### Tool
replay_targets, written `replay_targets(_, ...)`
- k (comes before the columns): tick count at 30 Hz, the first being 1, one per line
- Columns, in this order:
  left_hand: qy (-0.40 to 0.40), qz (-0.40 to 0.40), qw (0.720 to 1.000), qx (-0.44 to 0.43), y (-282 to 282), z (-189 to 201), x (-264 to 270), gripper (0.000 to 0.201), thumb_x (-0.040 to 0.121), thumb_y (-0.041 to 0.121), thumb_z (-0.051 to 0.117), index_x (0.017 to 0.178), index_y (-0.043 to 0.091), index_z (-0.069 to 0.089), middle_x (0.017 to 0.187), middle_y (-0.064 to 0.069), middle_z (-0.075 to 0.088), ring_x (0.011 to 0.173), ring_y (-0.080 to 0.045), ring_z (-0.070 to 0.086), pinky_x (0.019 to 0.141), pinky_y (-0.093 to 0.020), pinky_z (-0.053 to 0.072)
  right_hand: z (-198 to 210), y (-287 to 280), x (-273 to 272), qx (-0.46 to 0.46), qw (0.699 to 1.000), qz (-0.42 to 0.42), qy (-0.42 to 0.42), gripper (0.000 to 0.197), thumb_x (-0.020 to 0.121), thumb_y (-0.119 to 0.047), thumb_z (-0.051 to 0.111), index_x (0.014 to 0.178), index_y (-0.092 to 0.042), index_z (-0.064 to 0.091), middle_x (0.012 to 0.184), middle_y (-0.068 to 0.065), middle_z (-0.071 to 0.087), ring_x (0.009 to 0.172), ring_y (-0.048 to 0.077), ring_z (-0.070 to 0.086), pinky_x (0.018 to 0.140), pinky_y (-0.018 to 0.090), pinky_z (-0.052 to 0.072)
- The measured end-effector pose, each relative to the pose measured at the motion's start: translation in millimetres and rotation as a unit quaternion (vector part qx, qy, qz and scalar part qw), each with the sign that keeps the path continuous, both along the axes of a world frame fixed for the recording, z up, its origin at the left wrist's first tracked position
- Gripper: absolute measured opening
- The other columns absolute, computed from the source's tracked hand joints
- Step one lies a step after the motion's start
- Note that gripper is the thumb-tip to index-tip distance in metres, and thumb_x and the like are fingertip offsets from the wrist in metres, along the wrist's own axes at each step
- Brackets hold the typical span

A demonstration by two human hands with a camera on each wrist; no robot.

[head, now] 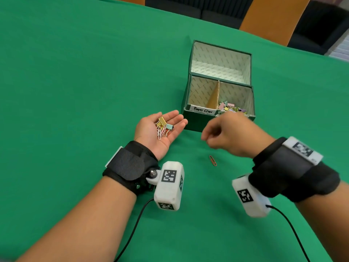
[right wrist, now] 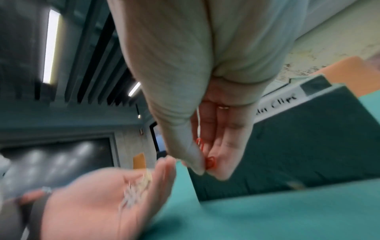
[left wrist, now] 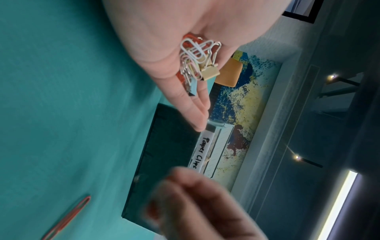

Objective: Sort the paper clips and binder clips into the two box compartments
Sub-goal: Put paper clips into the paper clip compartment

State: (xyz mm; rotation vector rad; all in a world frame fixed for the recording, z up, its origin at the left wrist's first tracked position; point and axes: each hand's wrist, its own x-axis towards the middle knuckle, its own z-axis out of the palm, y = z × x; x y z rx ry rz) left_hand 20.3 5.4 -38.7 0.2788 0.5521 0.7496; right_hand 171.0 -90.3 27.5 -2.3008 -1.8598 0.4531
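My left hand [head: 175, 129] lies palm up with its fingers straight, left of the box. A small pile of paper clips and binder clips [head: 162, 127] rests in its palm, seen close in the left wrist view as silver and orange clips [left wrist: 197, 61] with a gold and a blue binder clip. In front of the box my right hand [head: 213, 137] hovers above the cloth, thumb and fingers pinching red paper clips [right wrist: 210, 161]. The green box [head: 196, 121] has a left compartment labelled "Paper Clips" [head: 203, 110]; its floor is hidden. Several binder clips [head: 231, 107] lie in the right compartment.
One red paper clip [head: 213, 160] lies alone on the green tablecloth [head: 75, 91] below my right hand. The box lid [head: 221, 61] stands open behind the compartments. Orange chair backs [head: 272, 17] stand past the far table edge. Cables trail from both wrist cameras.
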Motion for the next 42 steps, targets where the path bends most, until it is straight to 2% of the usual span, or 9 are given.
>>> replay_targets(2,0.001,0.000,1.000,0.000,0,0,1,0.042,0.101,0.021,0.034,0.095,-0.009,0.062,0.079,-0.020,0.070,0.070,-0.031,0.071,0.063,-0.032,0.060,21,7,3,0.097,0.994,-0.028,0.046,0.013,0.080,-0.013,0.072,0.081,-0.025,0.075,0.069,-0.012,0.070,0.064,0.001,0.064,0.064,0.005,0.048)
replay_targets(8,0.008,-0.002,1.000,-0.003,0,-1,2,0.041,0.101,0.021,0.034,0.097,-0.009,0.063,0.081,-0.020,0.070,0.073,-0.031,0.072,0.063,-0.031,0.060,50,42,15,0.325,0.934,-0.096,0.111,0.011,0.084,-0.011,0.072,0.092,-0.019,0.074,0.086,-0.005,0.071,0.082,0.010,0.068,0.083,0.029,0.057)
replay_targets(13,0.013,-0.003,1.000,0.000,0,-2,2,0.041,0.101,0.021,0.035,0.098,-0.009,0.063,0.082,-0.020,0.071,0.074,-0.032,0.072,0.060,-0.031,0.060,28,48,14,0.148,0.987,-0.047,0.025,0.016,0.088,-0.026,0.068,0.102,-0.020,0.074,0.097,-0.005,0.073,0.081,0.004,0.061,0.076,0.015,0.046)
replay_targets(15,0.013,-0.004,1.000,0.001,1,-1,3,0.041,0.101,0.021,0.035,0.097,-0.009,0.063,0.082,-0.020,0.071,0.074,-0.032,0.072,0.060,-0.031,0.060,28,43,13,0.162,0.985,-0.043,0.033,0.019,0.090,-0.029,0.066,0.106,-0.021,0.074,0.099,-0.006,0.073,0.084,0.003,0.061,0.080,0.016,0.045)
replay_targets(19,0.013,-0.005,1.000,0.002,1,-1,4,0.041,0.101,0.021,0.035,0.097,-0.009,0.063,0.082,-0.020,0.071,0.074,-0.032,0.072,0.062,-0.031,0.060,37,27,11,0.218,0.971,-0.048,0.084,0.013,0.090,-0.034,0.065,0.090,-0.025,0.074,0.078,-0.012,0.071,0.074,0.005,0.066,0.075,0.025,0.055)
replay_targets(24,0.017,-0.007,1.000,0.007,0,0,4,0.042,0.101,0.021,0.034,0.096,-0.009,0.063,0.079,-0.019,0.070,0.072,-0.030,0.072,0.064,-0.031,0.060,29,6,6,0.009,0.999,0.029,0.008,0.008,0.082,-0.036,0.073,0.084,-0.029,0.075,0.067,-0.018,0.066,0.062,-0.010,0.058,0.063,0.016,0.044)
replay_targets(30,0.018,-0.008,1.000,0.001,-3,0,4,0.042,0.101,0.022,0.034,0.096,-0.008,0.063,0.079,-0.019,0.071,0.071,-0.031,0.072,0.061,-0.031,0.060,-11,-10,5,-0.142,0.988,0.015,-0.049,0.026,0.068,-0.035,0.084,0.086,-0.028,0.068,0.082,-0.009,0.068,0.075,0.011,0.063,0.065,0.023,0.045)
replay_targets(38,0.014,-0.013,1.000,-0.004,-4,0,4,0.042,0.101,0.021,0.034,0.096,-0.009,0.063,0.080,-0.020,0.070,0.071,-0.032,0.072,0.063,-0.032,0.060,-16,-12,-4,-0.119,0.992,0.040,-0.026,0.015,0.072,-0.011,0.066,0.079,-0.024,0.070,0.072,-0.009,0.067,0.070,0.013,0.066,0.071,0.030,0.057)
replay_targets(42,-0.017,-0.027,0.999,-0.021,-5,-2,6,0.042,0.100,0.021,0.034,0.099,-0.010,0.062,0.088,-0.023,0.070,0.077,-0.036,0.071,0.070,-0.040,0.060,11,7,0,0.115,0.993,-0.001,0.017,0.015,0.080,-0.014,0.064,0.082,-0.026,0.071,0.071,-0.016,0.065,0.067,-0.003,0.058,0.064,0.009,0.044)
